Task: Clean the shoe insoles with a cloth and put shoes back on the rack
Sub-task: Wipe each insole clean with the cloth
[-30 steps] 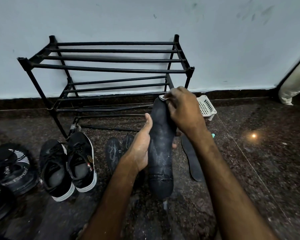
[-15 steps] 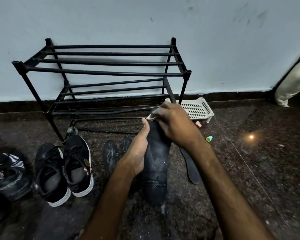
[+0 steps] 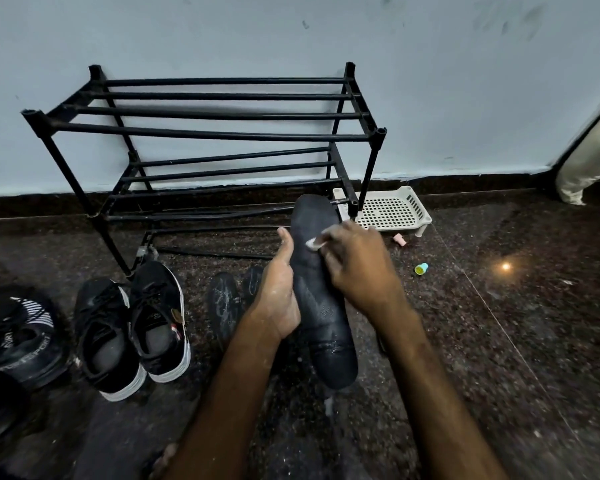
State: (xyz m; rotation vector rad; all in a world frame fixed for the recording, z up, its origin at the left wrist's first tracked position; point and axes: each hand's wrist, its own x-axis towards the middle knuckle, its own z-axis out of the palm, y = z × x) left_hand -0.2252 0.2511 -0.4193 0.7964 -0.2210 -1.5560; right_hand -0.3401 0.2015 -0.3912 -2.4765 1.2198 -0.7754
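Note:
A long black insole [image 3: 321,306] stands nearly upright above the floor, wet near its lower end. My left hand [image 3: 280,299] grips its left edge around the middle. My right hand [image 3: 359,263] presses a small white cloth [image 3: 314,242] against the insole's upper part, fingers curled over the cloth. Two more dark insoles [image 3: 224,306] lie on the floor behind my left hand. A pair of black sneakers with white soles [image 3: 132,323] stands to the left. The black metal shoe rack [image 3: 201,140] stands empty against the wall.
More dark shoes [image 3: 14,341] sit at the far left edge. A white perforated plastic tray [image 3: 388,211] lies on the floor right of the rack, with a small pink item [image 3: 399,239] and a blue-and-yellow cap [image 3: 421,268] nearby. A pale fabric bundle [image 3: 589,161] leans at right.
My right hand with the cloth has slid down from the insole's top tip to its upper part, so the tip now shows. The left hand keeps its hold.

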